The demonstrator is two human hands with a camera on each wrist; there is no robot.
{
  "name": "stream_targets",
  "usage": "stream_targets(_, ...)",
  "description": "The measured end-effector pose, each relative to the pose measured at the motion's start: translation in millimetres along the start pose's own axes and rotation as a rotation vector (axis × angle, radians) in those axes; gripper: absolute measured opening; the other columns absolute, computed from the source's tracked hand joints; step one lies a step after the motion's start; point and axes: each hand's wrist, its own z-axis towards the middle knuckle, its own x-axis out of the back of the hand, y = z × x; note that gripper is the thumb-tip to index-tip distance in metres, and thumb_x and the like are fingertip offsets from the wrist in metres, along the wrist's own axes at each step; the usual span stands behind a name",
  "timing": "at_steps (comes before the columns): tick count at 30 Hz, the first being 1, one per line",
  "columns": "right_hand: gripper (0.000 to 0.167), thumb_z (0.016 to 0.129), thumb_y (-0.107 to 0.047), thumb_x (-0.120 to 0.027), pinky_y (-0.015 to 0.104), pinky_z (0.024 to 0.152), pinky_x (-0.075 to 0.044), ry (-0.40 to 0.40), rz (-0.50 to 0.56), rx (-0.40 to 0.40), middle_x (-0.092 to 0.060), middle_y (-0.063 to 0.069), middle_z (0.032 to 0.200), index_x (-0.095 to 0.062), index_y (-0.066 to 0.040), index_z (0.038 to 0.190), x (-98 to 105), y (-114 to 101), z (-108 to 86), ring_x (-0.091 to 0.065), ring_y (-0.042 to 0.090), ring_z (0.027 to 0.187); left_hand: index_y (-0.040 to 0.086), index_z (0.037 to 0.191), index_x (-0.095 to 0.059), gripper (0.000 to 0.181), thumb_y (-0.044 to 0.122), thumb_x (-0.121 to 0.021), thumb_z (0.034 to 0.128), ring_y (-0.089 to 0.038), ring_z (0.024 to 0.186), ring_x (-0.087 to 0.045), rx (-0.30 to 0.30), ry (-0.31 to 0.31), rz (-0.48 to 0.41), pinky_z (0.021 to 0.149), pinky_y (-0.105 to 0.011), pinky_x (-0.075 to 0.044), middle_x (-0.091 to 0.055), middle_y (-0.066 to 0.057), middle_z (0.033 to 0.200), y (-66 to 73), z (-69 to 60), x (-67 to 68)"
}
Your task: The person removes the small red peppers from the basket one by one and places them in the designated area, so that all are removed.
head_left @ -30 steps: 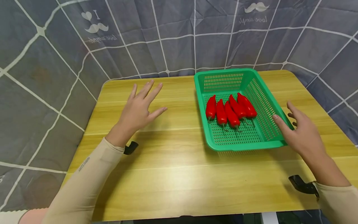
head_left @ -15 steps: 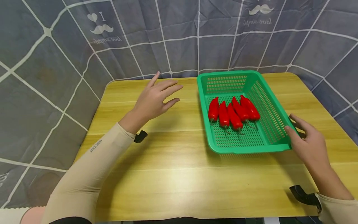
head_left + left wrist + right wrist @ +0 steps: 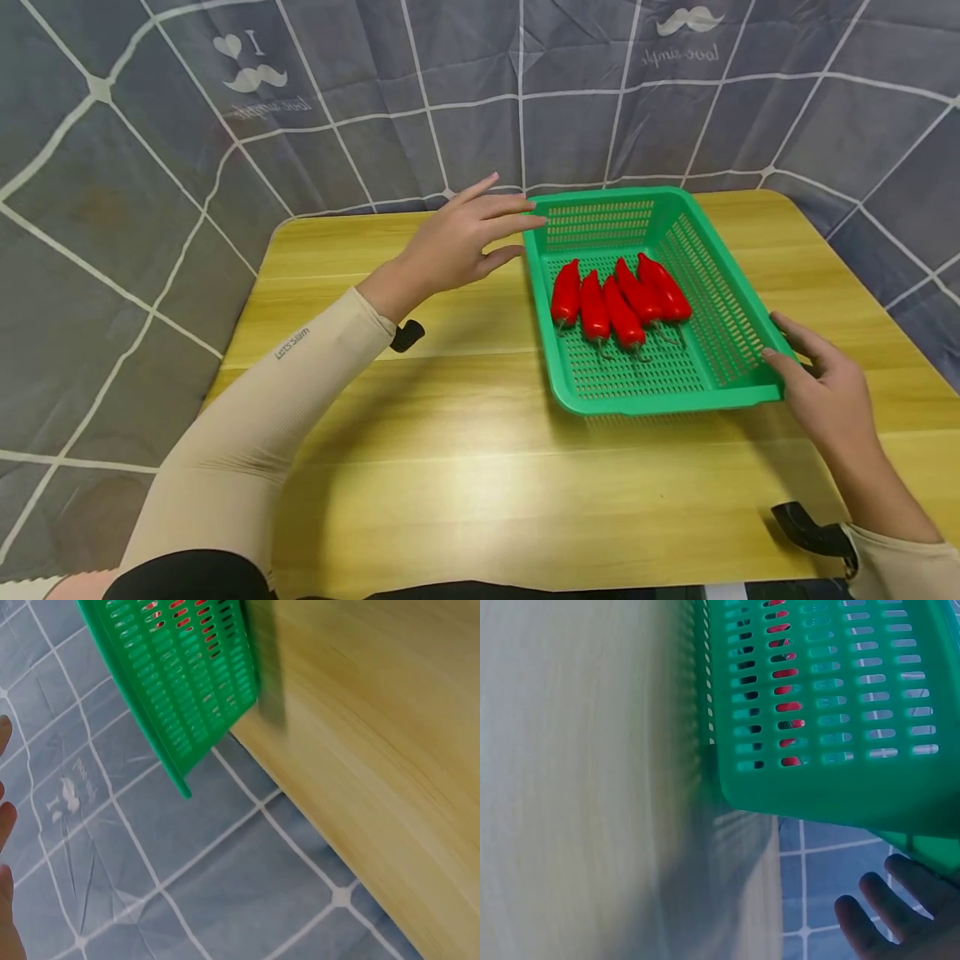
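Observation:
A green plastic basket (image 3: 645, 400) with slotted walls stands on the wooden table, with several red peppers (image 3: 622, 312) lying on its floor. At its near right corner my right hand (image 3: 828, 392) holds the rim, thumb on the inner side and fingers outside. Three spread fingertips of it show below the rim in the right wrist view. My left hand (image 3: 465, 237) hovers by the far left corner, fingers extended, fingertips overlapping the rim in the head view. A gap separates its fingers (image 3: 6, 825) from the basket (image 3: 172, 690) in the left wrist view.
A grey curtain (image 3: 480, 142) with white grid lines surrounds the table (image 3: 450, 467) at the back and both sides. Black camera mounts (image 3: 810, 529) sit on both wrists. Red shows through the basket's slots in both wrist views.
My left hand has moved right across the table to the basket's left rim. My right hand has closed on the near right corner, which has shifted slightly right and toward me.

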Motion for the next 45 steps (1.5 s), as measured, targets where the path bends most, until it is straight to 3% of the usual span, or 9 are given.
stream_targets(3,0.053,0.103,-0.033,-0.057,0.007,0.069,-0.046,0.002,0.057,0.011,-0.044,-0.002,0.153,-0.043,-0.031,0.154,0,3,-0.4,-0.053,-0.011,0.103,0.006,0.13,-0.068,0.041,0.017,-0.076,0.0916,-0.025,0.128,-0.056,-0.012,-0.021,-0.059,0.121,-0.038,-0.017,-0.066,-0.01,0.131,-2.0,10.9,-6.3)
stream_targets(6,0.052,0.102,-0.027,-0.059,0.007,0.069,-0.047,0.015,0.134,0.032,-0.05,-0.01,0.146,-0.046,-0.027,0.153,-2,6,0.3,-0.053,-0.016,0.096,0.007,0.131,-0.067,0.041,0.017,-0.076,0.092,-0.024,0.131,-0.053,-0.022,-0.065,-0.102,0.121,-0.036,-0.016,-0.064,-0.01,0.133,-3.3,22.1,-13.0)
stream_targets(13,0.051,0.103,-0.02,-0.058,0.008,0.069,-0.049,0.022,0.204,0.095,-0.052,-0.012,0.141,-0.046,-0.022,0.153,-7,10,1.2,-0.059,-0.01,0.093,0.01,0.135,-0.066,0.04,0.018,-0.071,0.0962,-0.022,0.133,-0.052,-0.066,-0.212,-0.1,0.121,-0.032,-0.013,-0.062,-0.01,0.137,-8.4,47.3,-30.0)
stream_targets(19,0.05,0.105,-0.022,-0.055,0.009,0.068,-0.049,0.019,0.208,0.084,-0.049,-0.008,0.144,-0.044,-0.023,0.154,-8,10,0.2,-0.059,-0.007,0.09,0.012,0.134,-0.066,0.039,0.012,-0.07,0.0957,-0.02,0.132,-0.051,-0.069,-0.337,-0.103,0.121,-0.034,-0.012,-0.061,-0.008,0.138,-13.5,61.6,-41.8)
stream_targets(24,0.05,0.105,-0.024,-0.054,0.009,0.067,-0.049,0.036,0.194,0.08,-0.05,-0.008,0.144,-0.044,-0.023,0.154,-9,11,0.5,-0.06,-0.007,0.086,0.013,0.133,-0.067,0.04,0.006,-0.07,0.0945,-0.019,0.133,-0.051,-0.071,-0.433,-0.109,0.121,-0.032,-0.01,-0.06,-0.006,0.139,-16.3,71.0,-53.2)
stream_targets(31,0.049,0.105,-0.024,-0.054,0.007,0.071,-0.046,0.047,0.182,0.093,-0.046,-0.004,0.151,-0.044,-0.021,0.154,-11,13,-1.7,-0.056,-0.009,0.097,0.014,0.136,-0.065,0.048,0.004,-0.075,0.0903,-0.019,0.133,-0.05,-0.059,-0.578,-0.139,0.121,-0.033,-0.013,-0.06,-0.003,0.14,-17.9,81.5,-71.7)
stream_targets(37,0.049,0.105,-0.023,-0.054,0.007,0.07,-0.047,0.062,0.185,0.099,-0.051,-0.01,0.143,-0.046,-0.021,0.153,-13,14,-0.6,-0.058,-0.007,0.092,0.016,0.135,-0.066,0.05,0.005,-0.078,0.0875,-0.019,0.135,-0.048,-0.052,-0.687,-0.148,0.12,-0.036,-0.017,-0.061,0.001,0.138,-21.9,87.5,-82.4)
stream_targets(41,0.048,0.105,-0.02,-0.054,0.007,0.071,-0.047,0.07,0.197,0.101,-0.053,-0.015,0.136,-0.046,-0.018,0.153,-14,14,0.4,-0.059,-0.006,0.091,0.016,0.133,-0.067,0.05,0.0,-0.077,0.0867,-0.019,0.133,-0.049,-0.067,-0.741,-0.126,0.118,-0.037,-0.021,-0.063,0.003,0.135,-23.4,91.9,-89.9)
stream_targets(45,0.048,0.105,-0.019,-0.054,0.006,0.073,-0.046,0.079,0.2,0.096,-0.053,-0.016,0.135,-0.046,-0.018,0.152,-13,15,0.7,-0.058,-0.007,0.092,0.019,0.128,-0.071,0.05,-0.006,-0.074,0.0847,-0.021,0.128,-0.051,-0.069,-0.842,-0.057,0.115,-0.036,-0.026,-0.065,0.004,0.131,-18.8,99.2,-93.1)
